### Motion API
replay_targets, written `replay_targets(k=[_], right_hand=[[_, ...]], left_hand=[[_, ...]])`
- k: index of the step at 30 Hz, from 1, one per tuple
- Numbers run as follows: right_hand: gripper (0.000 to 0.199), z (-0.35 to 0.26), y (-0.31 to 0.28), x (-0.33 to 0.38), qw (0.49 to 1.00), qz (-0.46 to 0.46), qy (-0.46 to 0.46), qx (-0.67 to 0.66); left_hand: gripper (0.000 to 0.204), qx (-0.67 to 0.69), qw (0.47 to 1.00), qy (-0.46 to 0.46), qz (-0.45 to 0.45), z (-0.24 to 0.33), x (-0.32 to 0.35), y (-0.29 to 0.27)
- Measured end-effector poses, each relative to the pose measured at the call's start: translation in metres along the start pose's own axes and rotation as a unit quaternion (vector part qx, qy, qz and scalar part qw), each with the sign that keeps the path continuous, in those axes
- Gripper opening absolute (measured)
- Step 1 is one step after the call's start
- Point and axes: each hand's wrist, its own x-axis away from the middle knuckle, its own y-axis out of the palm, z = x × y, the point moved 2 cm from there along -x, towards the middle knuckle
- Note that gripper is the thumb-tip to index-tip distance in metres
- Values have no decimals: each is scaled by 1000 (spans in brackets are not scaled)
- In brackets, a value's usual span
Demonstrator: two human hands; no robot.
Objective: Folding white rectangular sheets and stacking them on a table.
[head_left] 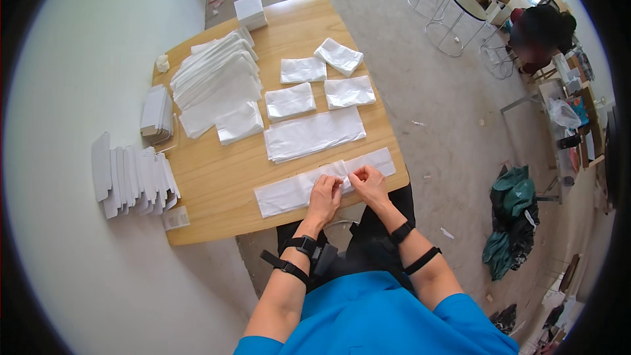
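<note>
A wooden table (217, 190) stands on a grey concrete floor, bare to its right. At the near edge lies a long white strip (289, 192), its right end reaching the table's right edge. The left hand (326, 194) and right hand (369, 183) pinch the strip's middle, fingers closed on it. Beyond lie folded white sheets (313, 134); far left, a fanned white stack (217, 79). Flat white packets (135, 181) line the wall.
</note>
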Motion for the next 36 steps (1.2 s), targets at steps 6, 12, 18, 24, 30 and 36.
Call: replay_targets(k=[6, 12, 18, 24, 30, 36], right_hand=[[23, 3, -2, 16, 997, -27, -36, -68], [23, -7, 2, 21, 994, -5, -49, -99], [20, -8, 4, 26, 995, -13, -52, -87], [15, -4, 8, 29, 998, 21, -21, -54], [21, -9, 13, 32, 999, 40, -27, -23], [31, -25, 11, 17, 993, 86, -64, 53]], left_hand=[[17, 57, 998, -24, -21, 8, -3, -2], [11, 60, 996, -58, -33, -1, -3, -2], [10, 91, 993, -64, -25, -7, -2, -2], [11, 122, 987, -93, -39, -6, -3, -9], [13, 120, 986, -105, -57, -9, -5, -14], [13, 94, 989, -89, -77, -4, -8, -18]])
